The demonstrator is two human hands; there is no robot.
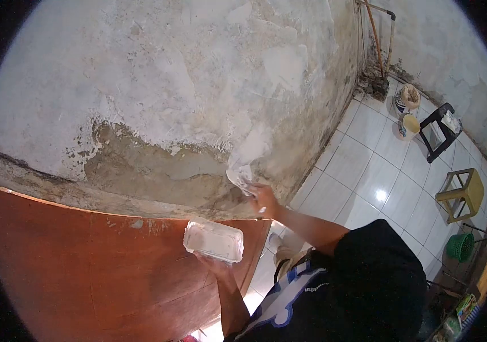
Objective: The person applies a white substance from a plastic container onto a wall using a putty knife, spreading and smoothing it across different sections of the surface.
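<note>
My left hand grips a rectangular plastic tub from below, tilted toward me, with white putty smeared over its inside. In my right hand is a flat putty-coated scraper, pressed to the wall low down. White putty lies on the wall just above the scraper, over bare grey-brown plaster. My fingers hide much of the scraper's grip end.
Below the wall patch is a reddish-brown panel. To the right, on white floor tiles, stand two buckets, a black stool, a yellow stool and a green basket. Pipes rise in the corner.
</note>
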